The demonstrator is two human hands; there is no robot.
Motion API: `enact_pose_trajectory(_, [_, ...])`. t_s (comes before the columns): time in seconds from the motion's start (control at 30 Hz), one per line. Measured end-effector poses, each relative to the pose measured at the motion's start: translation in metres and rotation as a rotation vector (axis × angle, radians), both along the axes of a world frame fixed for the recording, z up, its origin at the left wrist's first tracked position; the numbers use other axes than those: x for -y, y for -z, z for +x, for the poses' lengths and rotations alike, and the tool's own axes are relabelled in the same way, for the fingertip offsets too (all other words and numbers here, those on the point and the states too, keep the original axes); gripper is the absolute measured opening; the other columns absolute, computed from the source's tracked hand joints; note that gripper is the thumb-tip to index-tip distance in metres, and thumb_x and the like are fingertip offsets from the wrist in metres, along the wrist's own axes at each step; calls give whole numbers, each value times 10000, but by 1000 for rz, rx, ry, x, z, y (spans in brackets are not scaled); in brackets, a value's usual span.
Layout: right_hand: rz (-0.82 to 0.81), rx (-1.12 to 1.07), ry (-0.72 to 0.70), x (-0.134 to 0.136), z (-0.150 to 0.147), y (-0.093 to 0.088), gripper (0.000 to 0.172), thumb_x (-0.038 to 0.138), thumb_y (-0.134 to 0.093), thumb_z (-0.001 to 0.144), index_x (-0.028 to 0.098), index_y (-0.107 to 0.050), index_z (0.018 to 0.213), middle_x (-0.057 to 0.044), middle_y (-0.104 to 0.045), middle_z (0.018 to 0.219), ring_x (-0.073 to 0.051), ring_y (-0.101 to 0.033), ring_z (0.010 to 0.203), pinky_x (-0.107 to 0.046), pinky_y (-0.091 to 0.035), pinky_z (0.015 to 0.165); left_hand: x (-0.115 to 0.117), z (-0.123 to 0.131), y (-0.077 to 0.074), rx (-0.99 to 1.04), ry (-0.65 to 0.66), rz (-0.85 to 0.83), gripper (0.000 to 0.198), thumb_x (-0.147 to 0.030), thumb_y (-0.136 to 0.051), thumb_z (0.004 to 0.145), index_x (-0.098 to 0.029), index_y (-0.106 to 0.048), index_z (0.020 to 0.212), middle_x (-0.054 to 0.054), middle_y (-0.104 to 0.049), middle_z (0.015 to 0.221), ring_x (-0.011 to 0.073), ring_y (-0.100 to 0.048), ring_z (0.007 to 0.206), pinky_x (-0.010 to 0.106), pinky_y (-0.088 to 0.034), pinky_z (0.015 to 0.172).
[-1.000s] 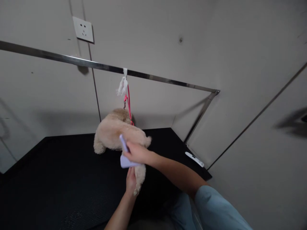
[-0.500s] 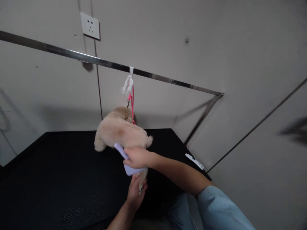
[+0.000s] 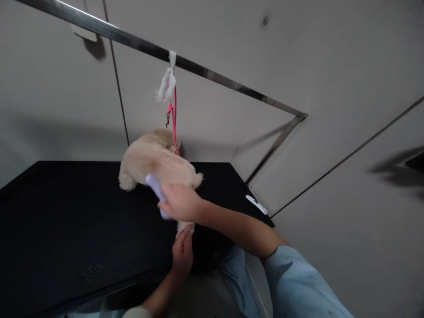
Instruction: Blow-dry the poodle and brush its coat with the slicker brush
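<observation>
Brush (image 3: 154, 186) has turned since half a second ago: its broad head, then showing below my right hand (image 3: 182, 203), is now mostly out of sight, and what I see of it is a narrow, blurred lilac strip slanting toward 11 o'clock. Left hand (image 3: 183, 252) has changed too; the paw that showed among its fingers is now hidden. Rail and dog sit higher in view than before.

Right grip: closed around the brush. Left grip: fingers closed about the lower part of the dog's leg (image 3: 184, 226), at 6 o'clock from my right hand. Whether bristles touch fur, I cannot tell.

Dog (image 3: 155, 161) stands on the black table (image 3: 99, 207), at 11 o'clock from my right hand; pale, fluffy coat, head toward 12 near the wall (image 3: 212, 128), tail toward 4. Pink lead (image 3: 175, 117) rises from its neck to a white cloth (image 3: 166, 84) tied on the metal rail (image 3: 225, 79). Metal clip (image 3: 168, 119) dangles beside the lead.

White tool (image 3: 256, 204) lies at 3 o'clock from my right hand, by the table's edge, well apart from the dog. Light blue sleeve (image 3: 294, 278) covers my right upper arm.
</observation>
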State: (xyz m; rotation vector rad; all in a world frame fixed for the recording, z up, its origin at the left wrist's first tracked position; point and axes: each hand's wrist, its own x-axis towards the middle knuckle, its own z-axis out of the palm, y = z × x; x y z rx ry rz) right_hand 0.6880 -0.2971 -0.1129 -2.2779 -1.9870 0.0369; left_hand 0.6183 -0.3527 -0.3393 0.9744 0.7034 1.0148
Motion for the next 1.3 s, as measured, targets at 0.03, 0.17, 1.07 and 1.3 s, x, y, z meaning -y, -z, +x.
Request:
enact_pose_trajectory(0.03, [-74, 2, -40, 0, -4, 1, 293, 391, -746, 967, 182, -691, 1165, -138, -805, 1083, -321, -765, 956, -411, -617, 805, -1, -1, 3, -22, 10, 58, 294, -464, -903, 707, -224, -847, 870, 84, -791, 871, 271, -732, 896, 381, -621, 894])
enact_pose_trajectory(0.17, [6, 111, 32, -1, -19, -3, 274, 340, -596, 1061, 139, -668, 1234, -189, -781, 1181, -317, -756, 991, -417, -618, 807, -2, -3, 11, -53, 64, 126, 281, -448, -860, 789, -240, -890, 975, 130, -832, 1126, 350, -734, 1143, 489, -533, 1167])
enact_pose_trajectory(1.07, [14, 24, 94, 18, 2, -5, 286, 369, -639, 1054, 178, -663, 1265, -161, -768, 1260, -323, -746, 1116, -412, -607, 880, -6, -6, 18, -21, 130, 72, 215, -307, -892, 761, -247, -904, 968, 123, -845, 1147, 381, -743, 1244, 549, -427, 1296])
enact_pose_trajectory(1.3, [37, 154, -15, -6, -9, 19, 307, 334, -558, 1081, 138, -647, 1301, -196, -778, 1191, -311, -767, 974, -408, -598, 799, -11, -7, 16, -28, 116, 131, 260, -303, -884, 774, -250, -905, 1028, 127, -830, 1237, 397, -697, 1340, 577, -334, 1339])
